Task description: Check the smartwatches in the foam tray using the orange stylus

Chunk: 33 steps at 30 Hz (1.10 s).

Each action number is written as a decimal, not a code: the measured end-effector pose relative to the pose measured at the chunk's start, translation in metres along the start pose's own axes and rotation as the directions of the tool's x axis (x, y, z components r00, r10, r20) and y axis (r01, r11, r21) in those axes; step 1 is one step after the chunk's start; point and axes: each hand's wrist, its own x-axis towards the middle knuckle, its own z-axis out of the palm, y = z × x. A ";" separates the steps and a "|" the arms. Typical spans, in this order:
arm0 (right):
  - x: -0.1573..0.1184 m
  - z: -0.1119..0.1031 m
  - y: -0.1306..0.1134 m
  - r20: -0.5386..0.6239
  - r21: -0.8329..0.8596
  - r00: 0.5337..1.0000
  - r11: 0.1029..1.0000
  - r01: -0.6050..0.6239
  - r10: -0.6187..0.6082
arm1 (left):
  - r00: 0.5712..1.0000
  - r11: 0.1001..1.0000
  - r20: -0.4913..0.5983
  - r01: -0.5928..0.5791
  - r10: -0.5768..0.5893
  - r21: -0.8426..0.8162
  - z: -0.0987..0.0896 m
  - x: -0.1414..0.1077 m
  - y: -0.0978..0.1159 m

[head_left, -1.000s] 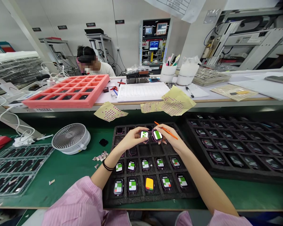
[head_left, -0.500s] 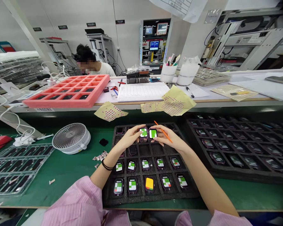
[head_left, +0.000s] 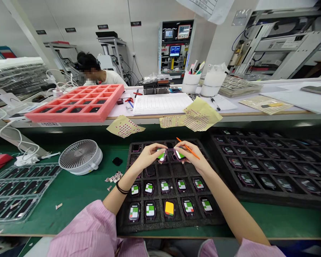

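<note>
My left hand (head_left: pixel 149 156) pinches a smartwatch body (head_left: pixel 162 155) with a purple rim and a green-and-white screen. My right hand (head_left: pixel 193 159) grips a similar smartwatch (head_left: pixel 179 154), and an orange pen (head_left: pixel 188 151) sits between its fingers. The two watches tilt toward each other, close together, above a black foam tray (head_left: pixel 163 171). Rows of watches lie in the tray's cells below my wrists, most with green-and-white screens. One watch (head_left: pixel 169 208) shows a yellow and red screen.
A second black foam tray (head_left: pixel 267 178) of watches lies to the right. To the left stand a white desk fan (head_left: pixel 80 157) and a clear tray (head_left: pixel 21 189) on the green mat. A red foam tray (head_left: pixel 115 94) and sticker sheets lie on the shelf ahead; a co-worker (head_left: pixel 96 69) sits beyond.
The two watches, face up side by side before, now tilt inward with their screens turned toward each other. The orange pen has swung to a flatter angle.
</note>
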 end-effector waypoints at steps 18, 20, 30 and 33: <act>0.001 -0.008 0.002 0.234 0.024 0.971 0.999 0.049 -0.053 | 0.992 1.000 0.123 -0.002 0.002 0.004 -0.010 -0.001 -0.003; 0.001 -0.008 0.002 0.234 0.022 0.971 0.998 0.053 -0.057 | 0.996 0.999 0.089 0.006 -0.011 0.049 -0.012 0.000 -0.003; 0.002 -0.008 0.001 0.216 0.005 0.974 0.998 0.062 -0.062 | 0.995 0.999 0.097 0.028 -0.024 -0.036 -0.011 0.001 -0.005; 0.001 -0.008 0.000 0.209 0.007 0.976 0.998 0.063 -0.063 | 0.992 0.997 0.120 0.036 -0.027 -0.071 -0.011 0.000 -0.006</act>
